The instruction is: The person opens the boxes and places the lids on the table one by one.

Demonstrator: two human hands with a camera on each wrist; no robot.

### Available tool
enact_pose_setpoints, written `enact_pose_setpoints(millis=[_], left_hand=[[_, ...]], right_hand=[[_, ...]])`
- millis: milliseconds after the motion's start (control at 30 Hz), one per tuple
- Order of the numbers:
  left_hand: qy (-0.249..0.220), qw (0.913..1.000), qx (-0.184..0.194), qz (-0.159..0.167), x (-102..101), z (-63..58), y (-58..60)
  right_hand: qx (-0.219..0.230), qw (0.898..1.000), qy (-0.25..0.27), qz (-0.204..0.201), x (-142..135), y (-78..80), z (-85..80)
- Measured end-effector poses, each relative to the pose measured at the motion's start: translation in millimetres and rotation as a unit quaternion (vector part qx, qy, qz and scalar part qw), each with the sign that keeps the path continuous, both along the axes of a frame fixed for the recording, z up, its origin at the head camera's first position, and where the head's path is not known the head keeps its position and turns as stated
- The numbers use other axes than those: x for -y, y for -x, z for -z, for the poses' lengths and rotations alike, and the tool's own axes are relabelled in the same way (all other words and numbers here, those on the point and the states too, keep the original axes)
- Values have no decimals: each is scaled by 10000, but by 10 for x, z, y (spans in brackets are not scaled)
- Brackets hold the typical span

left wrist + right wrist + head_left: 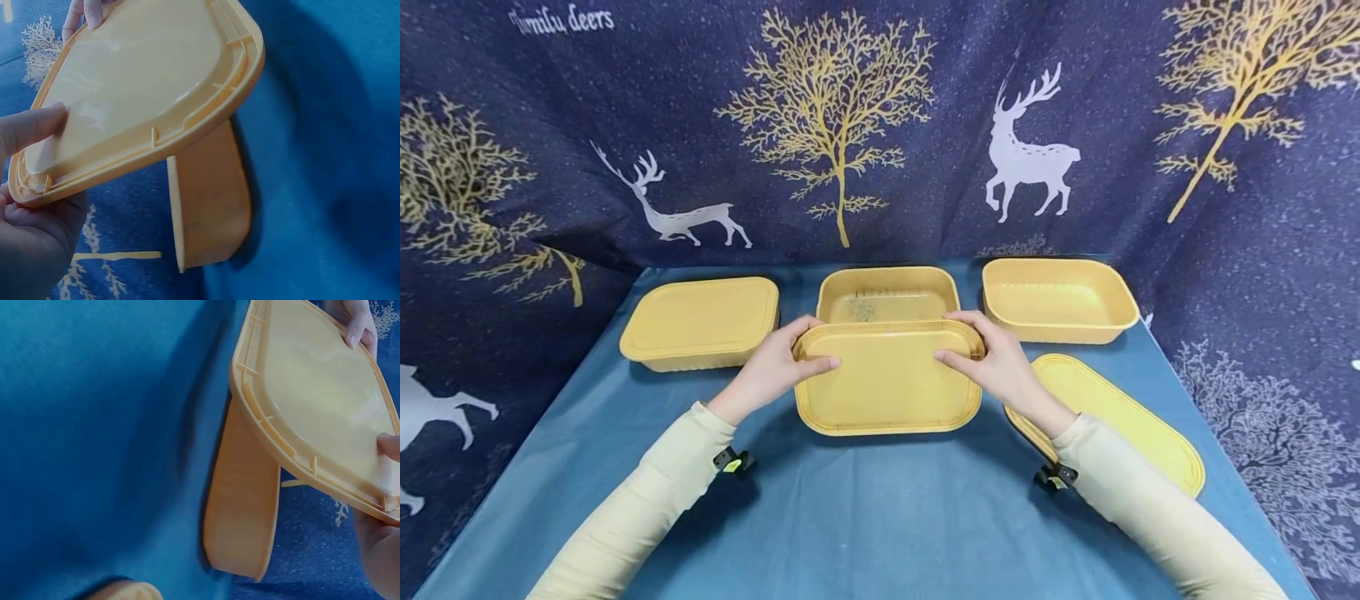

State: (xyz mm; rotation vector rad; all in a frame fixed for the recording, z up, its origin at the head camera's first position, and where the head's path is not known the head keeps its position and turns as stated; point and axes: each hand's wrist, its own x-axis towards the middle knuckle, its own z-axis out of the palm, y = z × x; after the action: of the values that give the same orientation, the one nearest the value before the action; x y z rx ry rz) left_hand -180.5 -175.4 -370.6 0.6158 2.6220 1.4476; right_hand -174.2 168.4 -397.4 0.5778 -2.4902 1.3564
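Observation:
Both hands hold up a yellow rectangular lid (pixel 887 383), its ribbed inner side facing the head camera. My left hand (pixel 778 362) grips the left end, thumb on the inner face and fingers behind the rim. At the opposite end my right hand (pixel 996 362) pinches the lid the same way. Just behind it stands an uncovered yellow box (pixel 887 279) with dark specks inside; the lid overlaps its front in the head view. In the left wrist view the side of this box (pixel 212 194) shows beneath the tilted lid.
A yellow box with its lid on (pixel 700 321) stands at the back left. At the back right is another uncovered box (pixel 1052 333). A second lid (pixel 1120 425) lies on the blue cloth (pixel 880 517), partly under the right forearm. A dark patterned curtain (pixel 925 125) hangs behind.

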Motion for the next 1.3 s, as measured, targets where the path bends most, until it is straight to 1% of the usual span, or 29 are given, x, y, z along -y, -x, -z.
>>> enact_pose_setpoints(millis=[100,200,367,533,767,1033,1200,1300], left_hand=[[148,9999,-26,-28,3,92,7],[206,9998,-26,20,4,179,13],[245,9997,27,30,-3,278,15],[302,9994,101,119,-16,369,34],[510,9980,335,188,-39,474,70],[691,9971,151,288,-66,568,70],[856,9954,-100,417,-76,609,77],[940,9945,-153,437,-79,635,88]], right_hand=[[191,9998,40,-25,-4,-18,72],[405,9992,52,-5,-6,-44,141],[671,9977,12,59,-5,-88,240],[760,9970,-79,115,-18,-102,304],[905,9955,-290,24,-63,-79,331],[836,9931,-811,-92,-132,-55,413],[933,9915,-888,-166,-159,-29,461],[1038,9902,-908,-234,-162,-9,483]])
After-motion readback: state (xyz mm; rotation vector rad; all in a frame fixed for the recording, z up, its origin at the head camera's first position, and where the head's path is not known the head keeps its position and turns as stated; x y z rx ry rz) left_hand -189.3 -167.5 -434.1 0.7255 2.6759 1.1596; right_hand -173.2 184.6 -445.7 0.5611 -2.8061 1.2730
